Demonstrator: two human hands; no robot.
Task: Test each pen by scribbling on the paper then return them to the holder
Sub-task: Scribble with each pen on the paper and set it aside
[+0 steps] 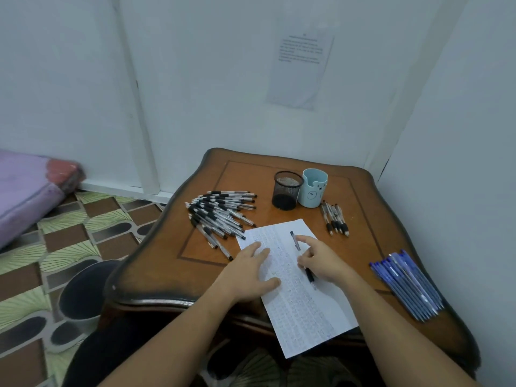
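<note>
At the near middle of the tabletop (201,247), pressing the paper (301,303) down with the left hand (251,272), fingers (259,251) straight, lying flat and holding nothing. Gripping a pen (295,241) in the right hand (321,261), fingers curled round its barrel, index finger stretching out over the top; holding it slantwise above the sheet, dark grip end pointing toward the body (tip touching the paper or not, cannot tell).

Working amid clutter on three sides: hemming in the sheet's upper left corner, a loose pile of black-grip pens (220,216); lying near its upper right corner, a short row of four pens (335,219); fanning out to the tabletop's right edge, a bunch of blue pens (407,286). Standing behind the sheet and touching each other, a black mesh holder (287,191) and a blue cup (312,191) with a bear face.

Letting the paper's near corner overhang the tabletop's front edge. Leaving bare wood between the pile and the mesh holder, and between the right hand and the blue pens. Backing the tabletop into a corner of white walls, a printed sheet (300,68) hanging there. Standing on the patterned floor (69,233) by the left edge, a dark bucket (83,289); farther off, a purple mattress (25,191).
</note>
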